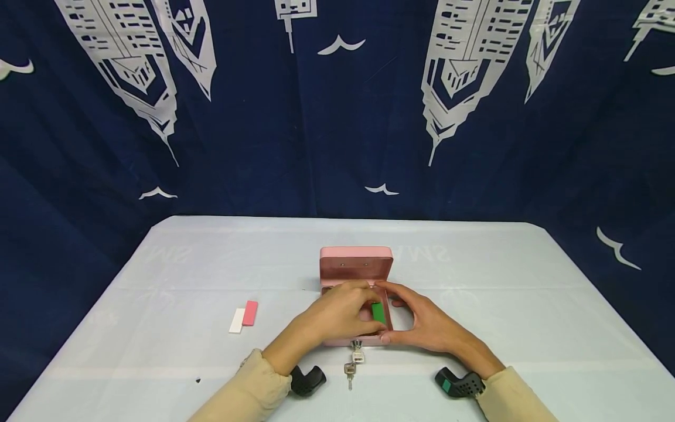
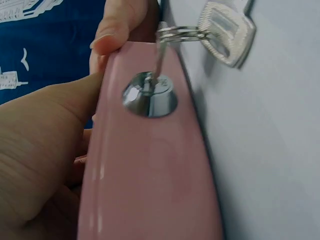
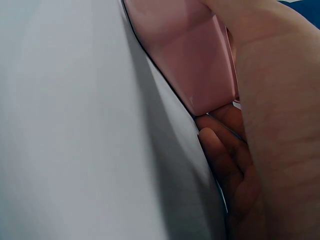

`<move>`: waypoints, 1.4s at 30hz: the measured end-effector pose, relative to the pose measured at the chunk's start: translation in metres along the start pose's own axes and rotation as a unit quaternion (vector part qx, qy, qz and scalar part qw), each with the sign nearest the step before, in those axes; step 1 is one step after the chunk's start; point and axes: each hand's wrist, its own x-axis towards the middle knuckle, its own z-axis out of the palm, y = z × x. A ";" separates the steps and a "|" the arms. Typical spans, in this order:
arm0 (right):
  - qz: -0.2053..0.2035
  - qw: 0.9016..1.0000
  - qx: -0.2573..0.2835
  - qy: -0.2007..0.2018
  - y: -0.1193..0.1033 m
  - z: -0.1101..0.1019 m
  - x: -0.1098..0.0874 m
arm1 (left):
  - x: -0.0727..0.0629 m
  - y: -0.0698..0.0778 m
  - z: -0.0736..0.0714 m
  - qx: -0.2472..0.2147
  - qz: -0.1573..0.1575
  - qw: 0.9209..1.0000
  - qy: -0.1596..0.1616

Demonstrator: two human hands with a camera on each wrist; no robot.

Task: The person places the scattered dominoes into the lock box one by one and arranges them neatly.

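Note:
A pink metal cash box (image 1: 356,252) stands on the table with its lid raised. My left hand (image 1: 340,313) reaches down into it and pinches a green block (image 1: 378,313) at the right side, fingers at the far end and thumb at the near end. With thumb in front and fingers behind, my right hand (image 1: 435,322) grips the box's right side. The left wrist view shows the box's front lock (image 2: 150,95) with a key in it and another key (image 2: 227,32) on the ring. Much of the box's inside is hidden by my left hand.
To the left of the box, a white block (image 1: 237,320) and a pink block (image 1: 250,313) lie touching on the white table (image 1: 158,346). A small dark speck (image 1: 198,380) is near the front left. Behind the table hangs a dark blue printed cloth (image 1: 316,146).

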 end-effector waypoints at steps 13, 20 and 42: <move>0.003 1.000 0.001 -0.002 0.000 0.000 0.001 | 0.006 0.005 0.010 0.005 -0.013 1.000 -0.007; -0.003 1.000 0.009 -0.007 0.000 0.001 0.000 | 0.006 0.007 0.015 0.003 -0.031 0.999 0.015; -0.014 1.000 0.003 -0.001 0.000 -0.001 0.000 | 0.007 0.011 0.015 0.008 -0.058 0.998 0.021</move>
